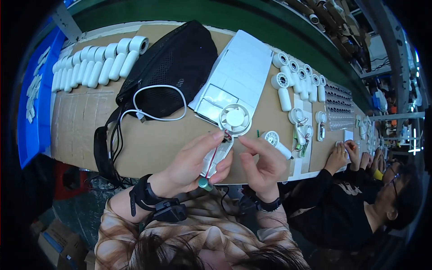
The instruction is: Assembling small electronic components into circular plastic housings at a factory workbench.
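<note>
My left hand (191, 162) is closed around the handle of an opened white handheld fan (235, 118), just in front of me. The fan's round head points away from me and its blades show. Red and dark wires (227, 135) come out at its neck, and a green cylinder (204, 183), perhaps a battery, hangs below the handle. Close to the right side of the neck is my right hand (265, 164), its index finger reaching toward the fan and the thumb apart from it. Nothing shows between these fingers; whether the fingertip touches the fan I cannot tell.
A white box (243, 67) and a black mesh bag (173, 67) with a white cable (183, 96) lie beyond my hands. White fans stand in rows at left (105, 67) and right (283, 81). A blue tray (38, 130) borders the left end. Co-workers' hands (344, 155) are at right.
</note>
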`<action>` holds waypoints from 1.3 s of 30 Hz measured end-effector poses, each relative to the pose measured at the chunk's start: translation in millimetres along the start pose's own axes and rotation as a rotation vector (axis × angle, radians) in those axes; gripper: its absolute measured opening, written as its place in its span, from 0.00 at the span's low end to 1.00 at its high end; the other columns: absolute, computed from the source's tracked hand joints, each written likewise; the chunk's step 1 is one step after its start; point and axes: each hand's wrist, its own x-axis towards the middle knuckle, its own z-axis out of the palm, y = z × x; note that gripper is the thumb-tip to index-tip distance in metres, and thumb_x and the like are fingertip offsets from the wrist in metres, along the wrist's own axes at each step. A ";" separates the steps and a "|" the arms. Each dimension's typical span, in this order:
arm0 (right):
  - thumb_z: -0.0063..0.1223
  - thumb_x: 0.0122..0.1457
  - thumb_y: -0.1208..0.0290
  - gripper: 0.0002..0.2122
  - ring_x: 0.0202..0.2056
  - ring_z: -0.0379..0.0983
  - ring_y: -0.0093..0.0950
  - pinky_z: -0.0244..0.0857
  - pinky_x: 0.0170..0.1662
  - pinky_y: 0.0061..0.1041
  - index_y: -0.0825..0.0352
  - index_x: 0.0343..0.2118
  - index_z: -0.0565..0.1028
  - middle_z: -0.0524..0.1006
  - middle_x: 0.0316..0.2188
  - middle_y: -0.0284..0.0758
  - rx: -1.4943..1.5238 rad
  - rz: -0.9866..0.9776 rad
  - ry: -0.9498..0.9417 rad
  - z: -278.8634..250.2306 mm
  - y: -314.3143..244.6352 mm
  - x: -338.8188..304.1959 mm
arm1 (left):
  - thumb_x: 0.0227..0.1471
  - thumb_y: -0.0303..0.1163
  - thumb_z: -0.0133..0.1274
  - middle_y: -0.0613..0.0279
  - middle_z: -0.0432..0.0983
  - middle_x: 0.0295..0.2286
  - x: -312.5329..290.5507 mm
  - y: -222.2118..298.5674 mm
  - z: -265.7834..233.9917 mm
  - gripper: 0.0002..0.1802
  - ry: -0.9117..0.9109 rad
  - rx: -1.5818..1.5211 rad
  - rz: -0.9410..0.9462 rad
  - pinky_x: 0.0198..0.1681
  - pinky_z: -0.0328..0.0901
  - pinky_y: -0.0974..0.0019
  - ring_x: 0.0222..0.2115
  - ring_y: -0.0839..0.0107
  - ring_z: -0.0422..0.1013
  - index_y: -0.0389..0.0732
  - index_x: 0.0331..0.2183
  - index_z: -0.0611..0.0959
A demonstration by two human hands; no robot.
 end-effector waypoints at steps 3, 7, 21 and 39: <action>0.53 0.50 0.82 0.10 0.29 0.68 0.23 0.59 0.32 0.20 0.73 0.37 0.77 0.73 0.28 0.37 0.039 0.070 0.018 -2.8 -2.5 4.3 | 0.62 0.46 0.35 0.65 0.64 0.18 1.2 5.1 5.1 0.18 0.030 -0.063 -0.057 0.18 0.56 0.74 0.14 0.75 0.61 0.41 0.34 0.69; 0.52 0.50 0.82 0.10 0.40 0.67 0.25 0.60 0.43 0.23 0.70 0.37 0.78 0.71 0.38 0.39 -0.133 0.031 0.078 -4.7 -2.4 13.2 | 0.62 0.46 0.36 0.65 0.65 0.18 -0.5 6.3 7.6 0.17 0.059 -0.197 -0.147 0.18 0.56 0.73 0.14 0.75 0.62 0.42 0.33 0.69; 0.59 0.46 0.81 0.05 0.44 0.68 0.29 0.59 0.51 0.28 0.68 0.28 0.79 0.71 0.42 0.37 0.023 0.114 -0.160 0.5 9.3 29.4 | 0.62 0.45 0.38 0.65 0.67 0.19 -1.4 1.3 6.3 0.15 0.176 -0.205 -0.214 0.19 0.57 0.72 0.16 0.73 0.63 0.43 0.35 0.69; 0.61 0.42 0.80 0.06 0.42 0.70 0.29 0.61 0.46 0.26 0.67 0.27 0.79 0.74 0.38 0.35 -0.183 0.032 -0.177 -8.8 -2.0 22.6 | 0.52 0.28 0.36 0.60 0.69 0.23 -4.4 0.9 5.1 0.15 0.178 -0.020 -0.204 0.23 0.62 0.70 0.20 0.71 0.66 0.38 0.44 0.65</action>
